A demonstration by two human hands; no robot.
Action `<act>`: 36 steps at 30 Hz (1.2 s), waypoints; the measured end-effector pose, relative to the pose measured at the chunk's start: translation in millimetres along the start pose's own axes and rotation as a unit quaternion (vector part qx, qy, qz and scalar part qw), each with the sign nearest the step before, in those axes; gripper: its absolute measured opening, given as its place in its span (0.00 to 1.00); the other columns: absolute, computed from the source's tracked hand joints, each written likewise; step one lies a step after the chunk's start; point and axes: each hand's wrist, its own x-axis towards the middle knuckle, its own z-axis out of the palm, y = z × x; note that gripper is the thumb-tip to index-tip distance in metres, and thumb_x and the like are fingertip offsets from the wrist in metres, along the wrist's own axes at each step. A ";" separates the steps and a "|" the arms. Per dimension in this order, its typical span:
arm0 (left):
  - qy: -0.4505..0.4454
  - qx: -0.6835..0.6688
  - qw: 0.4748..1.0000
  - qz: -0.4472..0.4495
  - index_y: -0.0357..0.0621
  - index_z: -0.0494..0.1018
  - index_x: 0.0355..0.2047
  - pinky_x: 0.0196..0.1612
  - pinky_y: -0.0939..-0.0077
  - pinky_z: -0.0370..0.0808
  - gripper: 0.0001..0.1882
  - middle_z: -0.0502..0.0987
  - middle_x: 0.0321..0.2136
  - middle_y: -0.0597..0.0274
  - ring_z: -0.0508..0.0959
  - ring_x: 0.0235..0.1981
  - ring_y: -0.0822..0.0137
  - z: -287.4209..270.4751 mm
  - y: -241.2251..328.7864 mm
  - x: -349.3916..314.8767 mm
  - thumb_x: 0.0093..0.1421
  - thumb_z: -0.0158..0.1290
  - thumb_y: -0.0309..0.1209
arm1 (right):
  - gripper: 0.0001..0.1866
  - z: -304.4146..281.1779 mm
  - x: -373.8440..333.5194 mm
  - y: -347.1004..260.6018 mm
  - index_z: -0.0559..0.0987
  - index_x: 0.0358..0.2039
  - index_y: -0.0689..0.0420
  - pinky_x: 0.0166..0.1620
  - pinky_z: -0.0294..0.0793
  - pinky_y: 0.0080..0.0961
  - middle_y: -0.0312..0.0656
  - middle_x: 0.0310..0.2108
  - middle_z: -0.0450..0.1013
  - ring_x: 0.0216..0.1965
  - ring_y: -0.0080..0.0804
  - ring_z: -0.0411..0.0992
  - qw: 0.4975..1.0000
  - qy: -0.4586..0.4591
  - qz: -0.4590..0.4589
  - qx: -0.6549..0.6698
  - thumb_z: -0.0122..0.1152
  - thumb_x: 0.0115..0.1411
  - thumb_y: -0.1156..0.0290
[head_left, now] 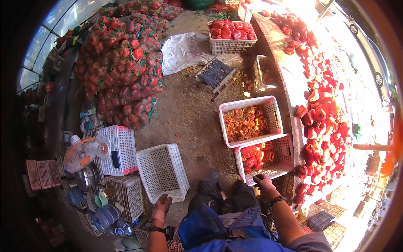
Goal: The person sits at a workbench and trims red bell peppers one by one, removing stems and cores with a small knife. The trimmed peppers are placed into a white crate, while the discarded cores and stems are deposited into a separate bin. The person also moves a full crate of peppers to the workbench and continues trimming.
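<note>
My left hand (162, 206), in a glove with dark fingers, is at the near edge of an empty white plastic crate (183, 181), its fingers closed at the rim. The crate stands on the floor to my left. On the other side, my right hand (264, 185), also gloved, is closed over the near left corner of a second white crate (280, 169). Red bell peppers (254, 158) lie in that one. Just beyond it, a white crate (273, 110) with pepper cores and trimmings (245, 123) overlaps its far edge.
A long bench (277, 54) piled with red peppers (321, 113) runs along the right. Stuffed net sacks of peppers (121, 71) rise at the far left. Ahead are a low stool (215, 77) and a full crate (232, 47). A fan (82, 153) and water jugs (106, 216) stand left.
</note>
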 end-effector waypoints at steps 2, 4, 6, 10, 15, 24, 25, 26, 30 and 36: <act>0.024 -0.103 0.994 0.020 0.29 0.70 0.59 0.48 0.70 0.79 0.28 0.82 0.46 0.50 0.82 0.43 0.62 -28.0 41.6 31.7 0.63 0.63 0.33 | 0.21 21.3 13.8 -50.7 0.83 0.47 0.60 0.42 0.79 0.31 0.45 0.37 0.83 0.35 0.33 0.82 0.998 -0.043 -0.037 0.019 0.63 0.63 0.55; 0.031 -0.072 0.995 0.060 0.31 0.71 0.59 0.48 0.70 0.79 0.26 0.81 0.46 0.51 0.82 0.43 0.63 -49.8 72.8 54.5 0.64 0.61 0.30 | 0.21 35.6 31.9 -88.8 0.83 0.48 0.60 0.45 0.79 0.32 0.46 0.37 0.83 0.37 0.34 0.82 0.997 -0.034 -0.047 -0.041 0.63 0.63 0.56; 0.065 -0.069 0.995 0.044 0.32 0.71 0.58 0.45 0.70 0.80 0.25 0.81 0.46 0.52 0.82 0.42 0.64 -60.6 90.7 71.8 0.64 0.61 0.30 | 0.24 43.1 52.9 -113.5 0.83 0.48 0.59 0.49 0.78 0.35 0.49 0.40 0.83 0.42 0.40 0.82 0.996 -0.037 -0.057 -0.054 0.62 0.62 0.52; 0.040 -0.052 0.998 -0.024 0.34 0.74 0.55 0.31 0.73 0.76 0.24 0.82 0.39 0.56 0.81 0.30 0.66 -57.5 97.3 83.6 0.62 0.63 0.33 | 0.25 45.2 83.2 -148.1 0.83 0.48 0.59 0.50 0.78 0.36 0.49 0.40 0.83 0.44 0.40 0.82 0.996 -0.029 -0.046 -0.066 0.62 0.62 0.51; -0.023 0.110 0.991 -0.073 0.33 0.77 0.52 0.33 0.68 0.77 0.28 0.83 0.36 0.54 0.81 0.31 0.62 -51.7 111.0 99.0 0.58 0.66 0.40 | 0.22 32.6 108.6 -194.5 0.85 0.36 0.61 0.40 0.80 0.33 0.44 0.27 0.82 0.30 0.36 0.82 0.996 -0.023 0.033 -0.085 0.62 0.63 0.52; 0.016 0.055 0.997 -0.046 0.36 0.78 0.49 0.33 0.71 0.77 0.19 0.81 0.33 0.57 0.81 0.30 0.64 -49.6 278.9 196.2 0.60 0.60 0.34 | 0.29 14.3 230.4 -369.8 0.84 0.46 0.60 0.55 0.75 0.41 0.56 0.44 0.81 0.50 0.54 0.78 0.987 -0.022 0.046 -0.152 0.60 0.60 0.45; 0.021 0.036 0.998 -0.047 0.33 0.75 0.53 0.34 0.71 0.78 0.23 0.81 0.35 0.55 0.81 0.30 0.63 -49.6 305.1 209.0 0.60 0.61 0.33 | 0.30 9.9 247.3 -403.5 0.84 0.46 0.60 0.55 0.75 0.41 0.55 0.43 0.81 0.49 0.52 0.79 0.986 -0.001 0.046 -0.158 0.59 0.60 0.43; 0.018 0.031 0.999 -0.022 0.30 0.72 0.56 0.34 0.70 0.79 0.26 0.80 0.37 0.53 0.81 0.30 0.62 -50.8 333.5 221.9 0.60 0.62 0.32 | 0.30 -0.5 260.7 -437.7 0.84 0.47 0.59 0.54 0.76 0.41 0.53 0.42 0.82 0.48 0.49 0.80 0.988 -0.021 -0.032 -0.147 0.59 0.61 0.43; -0.006 0.012 0.999 -0.029 0.30 0.73 0.55 0.38 0.69 0.80 0.26 0.80 0.39 0.52 0.82 0.32 0.60 -49.3 428.0 275.1 0.60 0.61 0.32 | 0.25 -11.8 310.7 -560.0 0.83 0.50 0.58 0.55 0.75 0.37 0.50 0.43 0.82 0.49 0.44 0.80 0.996 -0.004 -0.075 -0.049 0.60 0.63 0.51; -0.110 0.186 0.976 0.011 0.34 0.77 0.52 0.47 0.69 0.79 0.23 0.83 0.40 0.52 0.82 0.42 0.61 -69.8 549.6 406.7 0.61 0.63 0.36 | 0.25 -15.6 366.1 -645.9 0.82 0.51 0.59 0.56 0.75 0.36 0.51 0.46 0.82 0.51 0.46 0.79 0.995 0.046 -0.087 0.006 0.63 0.63 0.53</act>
